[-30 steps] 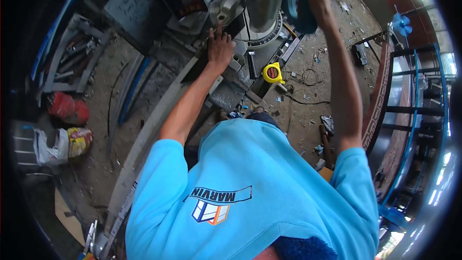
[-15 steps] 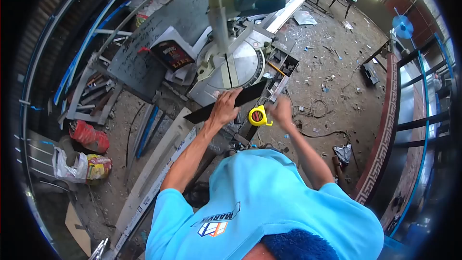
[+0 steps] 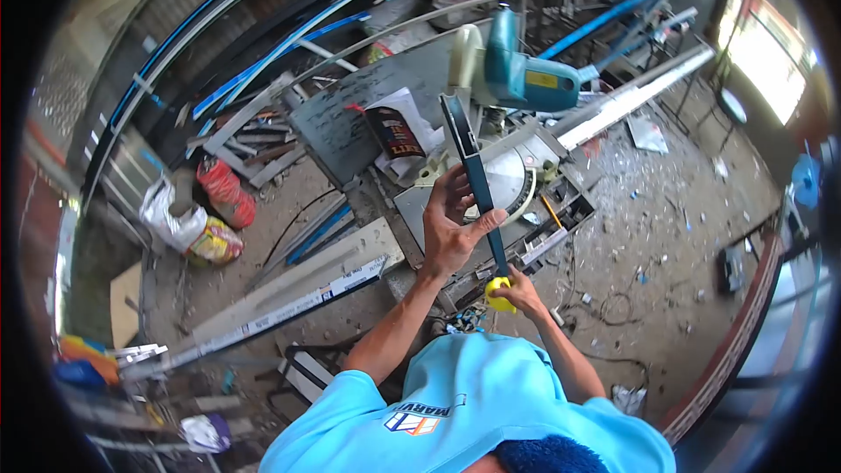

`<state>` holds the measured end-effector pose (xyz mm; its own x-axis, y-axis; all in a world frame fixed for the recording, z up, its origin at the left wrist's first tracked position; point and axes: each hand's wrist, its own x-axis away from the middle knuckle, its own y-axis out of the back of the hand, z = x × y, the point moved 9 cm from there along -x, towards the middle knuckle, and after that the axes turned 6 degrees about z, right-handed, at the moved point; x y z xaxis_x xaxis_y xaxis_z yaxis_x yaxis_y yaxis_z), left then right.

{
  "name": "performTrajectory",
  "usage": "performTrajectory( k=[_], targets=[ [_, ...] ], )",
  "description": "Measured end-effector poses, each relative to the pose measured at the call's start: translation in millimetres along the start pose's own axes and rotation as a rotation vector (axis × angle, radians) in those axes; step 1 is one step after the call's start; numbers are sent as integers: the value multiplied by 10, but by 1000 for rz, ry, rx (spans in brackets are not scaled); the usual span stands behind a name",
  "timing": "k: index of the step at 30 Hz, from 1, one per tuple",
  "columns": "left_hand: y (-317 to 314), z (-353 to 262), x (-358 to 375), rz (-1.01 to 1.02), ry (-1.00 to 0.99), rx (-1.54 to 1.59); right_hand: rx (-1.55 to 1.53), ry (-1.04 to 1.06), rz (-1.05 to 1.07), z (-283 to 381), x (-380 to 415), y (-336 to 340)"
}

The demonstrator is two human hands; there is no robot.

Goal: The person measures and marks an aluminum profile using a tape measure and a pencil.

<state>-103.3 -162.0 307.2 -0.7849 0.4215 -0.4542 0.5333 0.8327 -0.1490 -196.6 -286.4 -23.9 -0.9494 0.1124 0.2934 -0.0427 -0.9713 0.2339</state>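
My left hand point(image 3: 455, 232) grips a short dark metal profile point(image 3: 477, 177) with the thumb across its near side. The profile points away from me, and its far end shows an open channel. At its near end my right hand point(image 3: 524, 292) is closed around a yellow tape measure point(image 3: 500, 296), partly covered by the fingers. Whether any tape is pulled out cannot be seen. Just beyond, a miter saw with a teal motor housing point(image 3: 545, 83) stands over its round silver base point(image 3: 510, 177), which the profile partly hides.
A printed booklet point(image 3: 396, 131) rests on a grey board point(image 3: 328, 127) left of the saw. A pencil point(image 3: 552, 212) lies in the tray at right. A long pale profile point(image 3: 280, 307) runs to the lower left. Cables and scraps litter the floor.
The dark profile was lifted from the saw base and turned to point away from me. My right hand has taken hold of the tape measure. The head view has swung right.
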Motion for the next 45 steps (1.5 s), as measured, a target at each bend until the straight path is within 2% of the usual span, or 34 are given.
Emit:
performTrajectory(
  k=[2, 3, 5, 6, 7, 8, 10, 11, 12, 14, 16, 18, 19, 20, 22, 24, 26, 28, 30, 31, 34, 36, 38, 40, 42, 44, 45],
  targets=[
    [35, -18, 23, -37, -8, -16, -367, -164, 257, 17, 432, 127],
    [44, -15, 31, -36, 1, -32, -348, -165, 267, 27, 662, 205],
    [23, 71, 67, -15, 21, 55, -1098, -237, 234, -35, 1031, 296],
    [-24, 162, 87, 29, 54, 138, -1090, -239, 223, -43, 1055, 348],
    [-108, 304, 93, 131, 122, 70, -1251, -268, 224, -42, 1097, 328],
    [-191, 706, 173, 258, 298, 205, -1418, -293, 214, -45, 1152, 325],
    [-463, 1116, 303, 544, 607, 66, -1299, -122, 130, 148, 1071, 571],
    [-561, 1437, 429, 639, 658, 50, -1244, -68, 108, 389, 1038, 688],
    [-689, 1412, 511, 737, 705, -1, -1192, 20, 250, 753, 1047, 735],
    [-737, 1799, 839, 893, 755, -84, -927, 100, 269, 1194, 1026, 801],
    [-756, 1522, 828, 774, 737, 18, -564, 80, 222, 1463, 1058, 803],
    [-633, 1557, 880, 804, 732, -52, -477, 21, 228, 1320, 1044, 733],
    [-597, 1473, 901, 833, 648, -98, -374, -29, 249, 1255, 1018, 667],
    [-570, 1341, 879, 848, 556, -148, -193, 30, 396, 1411, 1035, 538],
    [-226, 1107, 736, 639, 645, -187, -17, 165, 430, 1374, 965, 310],
    [395, 957, 558, 233, 650, 35, -381, -186, 569, 889, 887, 8],
    [1041, 694, 377, 57, 489, 81, -230, -127, 566, 951, 861, -35],
    [1646, 480, 349, -92, 357, 135, -341, -216, 430, 816, 843, -51],
    [2107, 337, 394, -203, 289, 195, -329, -143, 450, 335, 601, -178],
    [2217, 260, 428, -235, 251, 290, -260, -159, 416, 451, 566, -196],
    [2581, 174, 591, -431, 62, 397, -359, -158, 532, 873, 517, -472],
    [2684, 204, 798, -568, 98, 291, -344, -139, 556, 1240, 491, -595],
    [2744, 288, 963, -713, 128, 301, -498, -206, 612, 1526, 493, -780],
    [2687, 313, 1026, -757, 155, 296, -525, -213, 628, 1730, 458, -936],
    [2641, 323, 1027, -715, 106, 348, -513, -258, 664, 1853, 456, -1075],
    [2619, 294, 1086, -962, 98, 332, -510, -284, 678, 1866, 439, -1170],
    [2628, 309, 1067, -941, 119, 317, -475, -287, 674, 1910, 452, -1187]
  ],
)
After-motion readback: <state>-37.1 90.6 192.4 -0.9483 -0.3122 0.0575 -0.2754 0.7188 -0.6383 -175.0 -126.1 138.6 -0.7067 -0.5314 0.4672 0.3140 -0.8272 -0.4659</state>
